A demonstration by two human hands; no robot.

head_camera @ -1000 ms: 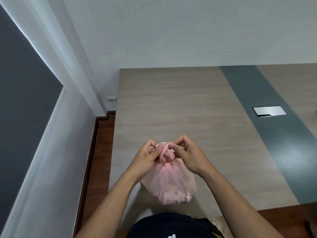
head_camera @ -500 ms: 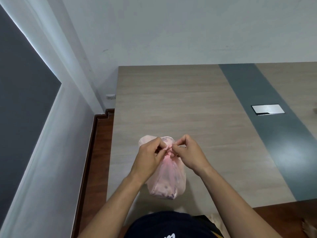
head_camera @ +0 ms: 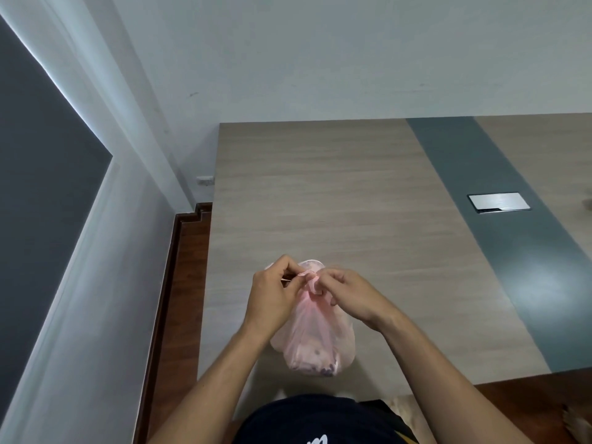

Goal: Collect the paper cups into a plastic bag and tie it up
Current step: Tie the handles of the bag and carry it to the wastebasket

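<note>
A translucent pink plastic bag (head_camera: 315, 341) stands on the wooden table (head_camera: 336, 203) near its front edge, bulging with dim shapes that I take for the paper cups. Its gathered top is twisted into a knot between my hands. My left hand (head_camera: 274, 294) pinches one handle end on the left of the knot. My right hand (head_camera: 347, 291) pinches the other end on the right. The cups themselves are only faintly visible through the plastic.
A grey strip (head_camera: 499, 225) runs across the table on the right, with a metal cover plate (head_camera: 498, 201) set into it. The table's left edge drops to a dark wood floor (head_camera: 189, 283) beside a white wall (head_camera: 105, 283).
Both hands have kept working the bag's handles at the knot, with the fingers shifting slightly. The bag has swung and narrowed, then settled back a little to the right.
</note>
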